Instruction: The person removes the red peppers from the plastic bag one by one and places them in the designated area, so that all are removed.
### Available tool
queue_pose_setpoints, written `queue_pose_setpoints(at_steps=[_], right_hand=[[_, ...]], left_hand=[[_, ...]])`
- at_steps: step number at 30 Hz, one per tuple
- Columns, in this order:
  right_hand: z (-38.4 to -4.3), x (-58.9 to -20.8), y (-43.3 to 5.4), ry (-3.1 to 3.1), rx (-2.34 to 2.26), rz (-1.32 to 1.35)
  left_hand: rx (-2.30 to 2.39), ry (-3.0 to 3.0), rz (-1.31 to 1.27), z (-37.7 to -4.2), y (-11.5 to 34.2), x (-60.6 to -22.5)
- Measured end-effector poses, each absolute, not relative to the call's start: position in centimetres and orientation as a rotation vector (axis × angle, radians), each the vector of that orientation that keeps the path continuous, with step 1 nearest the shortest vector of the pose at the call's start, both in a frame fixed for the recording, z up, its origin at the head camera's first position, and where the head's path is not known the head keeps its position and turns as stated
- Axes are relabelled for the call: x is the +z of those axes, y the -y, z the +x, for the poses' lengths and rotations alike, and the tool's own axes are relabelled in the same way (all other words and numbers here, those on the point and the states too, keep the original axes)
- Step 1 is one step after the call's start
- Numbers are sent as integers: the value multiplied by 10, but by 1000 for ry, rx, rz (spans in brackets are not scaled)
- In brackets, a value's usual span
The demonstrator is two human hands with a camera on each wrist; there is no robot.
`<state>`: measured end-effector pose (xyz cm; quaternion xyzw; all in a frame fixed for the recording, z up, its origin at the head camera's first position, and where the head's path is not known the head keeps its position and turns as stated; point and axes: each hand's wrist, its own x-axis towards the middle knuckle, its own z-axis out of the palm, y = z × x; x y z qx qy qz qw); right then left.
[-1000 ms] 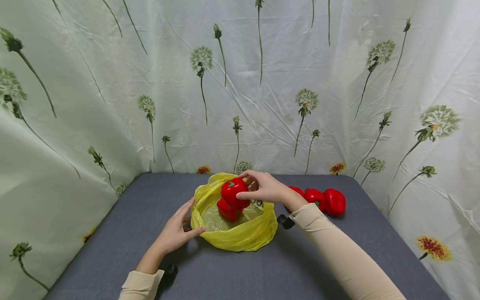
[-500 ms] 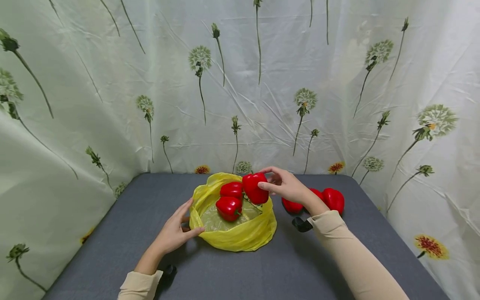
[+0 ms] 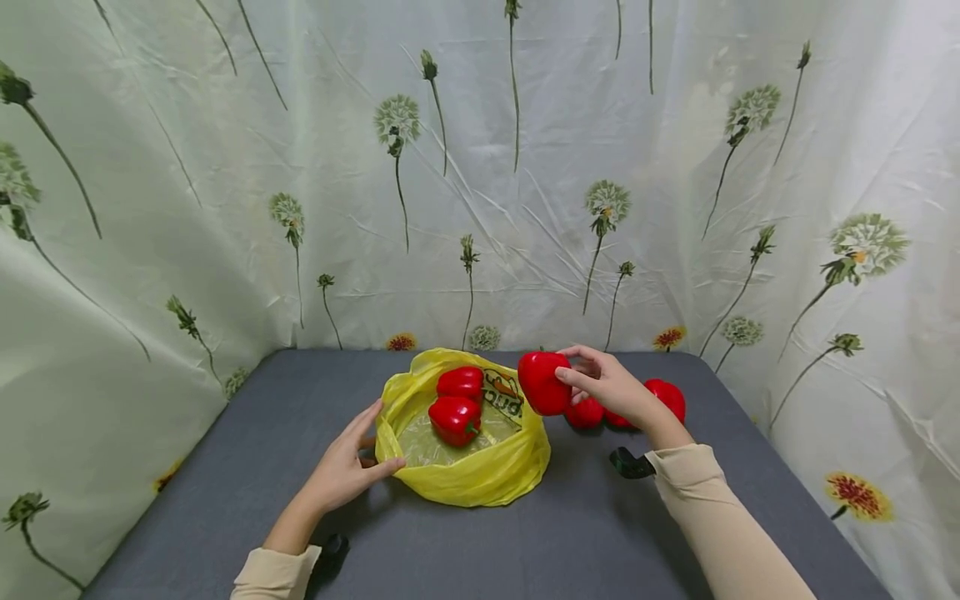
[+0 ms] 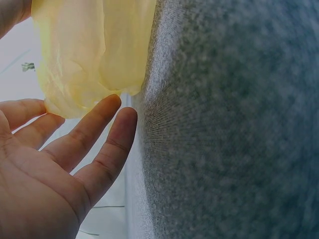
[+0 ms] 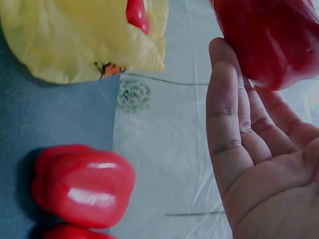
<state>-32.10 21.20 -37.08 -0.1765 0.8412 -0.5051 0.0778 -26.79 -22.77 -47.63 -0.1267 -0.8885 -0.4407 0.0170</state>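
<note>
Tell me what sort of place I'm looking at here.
Probably a makeshift tabletop recording booth, though the wider room is out of view. A dandelion-print curtain hangs behind and on both sides of the grey tabletop, where a yellow plastic bag holds two red bell peppers.

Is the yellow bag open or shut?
Open. The yellow bag has its mouth spread wide, and two red peppers show inside from above.

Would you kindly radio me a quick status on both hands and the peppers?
Right hand holding red pepper, raised off the table. Left hand touching yellow bag. Two more peppers inside bag. No obstruction visible.
</note>
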Motion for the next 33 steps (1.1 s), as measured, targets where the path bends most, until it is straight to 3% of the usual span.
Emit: queue_pose_setpoints(at_steps=[33], right_hand=[[-298, -400, -272, -2561, -1385, -309]], left_hand=[[-1344, 2773, -389, -268, 226, -476]])
